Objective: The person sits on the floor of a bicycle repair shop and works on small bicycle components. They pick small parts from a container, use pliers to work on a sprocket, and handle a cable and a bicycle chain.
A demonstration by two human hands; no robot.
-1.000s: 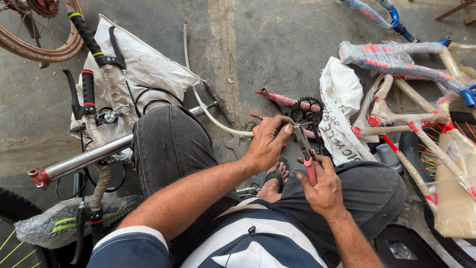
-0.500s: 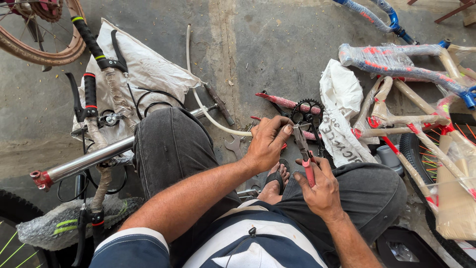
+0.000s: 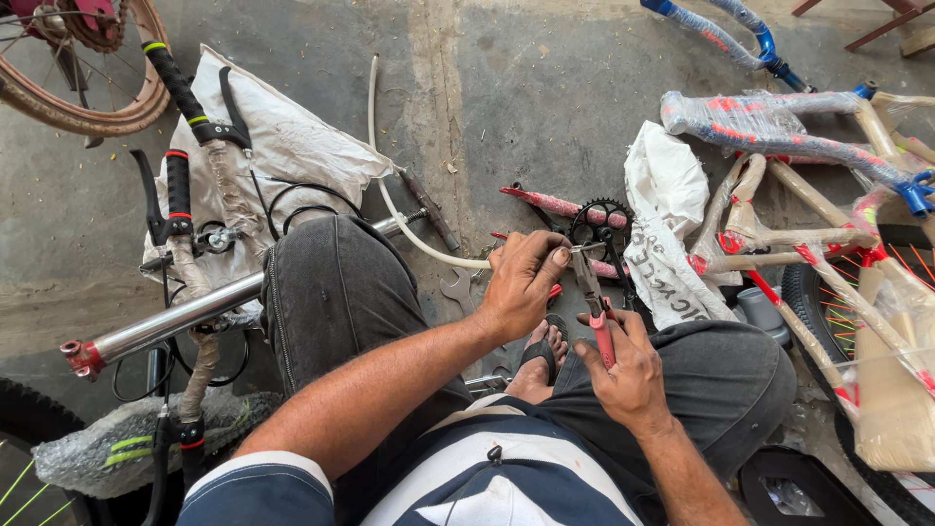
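Observation:
I sit on a concrete floor with both knees raised. My right hand (image 3: 628, 370) grips the red handles of a pair of pliers (image 3: 594, 302), whose jaws point up and away from me. My left hand (image 3: 521, 282) is closed around a small part at the plier jaws; the part itself is mostly hidden by the fingers. Just beyond both hands lies a black chainring with crank arms (image 3: 599, 222) wrapped in red. A grey spanner (image 3: 458, 290) lies on the floor left of my left hand.
A chrome handlebar assembly with black grips and cables (image 3: 185, 292) rests over a white sack (image 3: 282, 146) on the left. Wrapped bicycle frames (image 3: 779, 127) pile up on the right. A rusty wheel (image 3: 88, 58) is top left; my foot in a sandal (image 3: 541, 356) sits between my knees.
Both hands stay in nearly the same place, with only slight shifts at the plier jaws; the view has drifted a little.

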